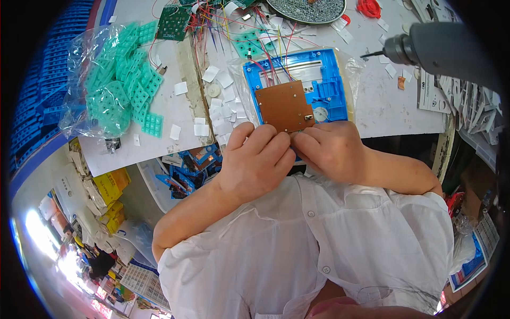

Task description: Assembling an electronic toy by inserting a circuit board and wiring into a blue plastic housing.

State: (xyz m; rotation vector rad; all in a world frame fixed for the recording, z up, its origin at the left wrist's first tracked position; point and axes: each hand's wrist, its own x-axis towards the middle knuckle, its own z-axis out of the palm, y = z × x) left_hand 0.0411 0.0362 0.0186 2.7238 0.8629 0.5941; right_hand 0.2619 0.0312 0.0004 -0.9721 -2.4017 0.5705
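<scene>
A blue plastic housing (332, 87) lies on a clear plastic bag at the table's front edge. On its near left part rests a brown circuit board (281, 106), its plain side up, with thin coloured wires (271, 72) running out at the far side. My left hand (256, 159) is closed at the board's near edge, fingers curled. Beside it my right hand (333, 151) is closed too, thumb and forefinger pinched close to the left fingertips. Whatever the two hands grip there is hidden behind the fingers.
A grey electric screwdriver (425, 50) juts in from the right above the table. Green rubber keypads (122, 80) spill from a clear bag at left. Far back are a dish of screws (308, 9) and a green circuit board (173, 23). White paper pieces (218, 111) lie scattered.
</scene>
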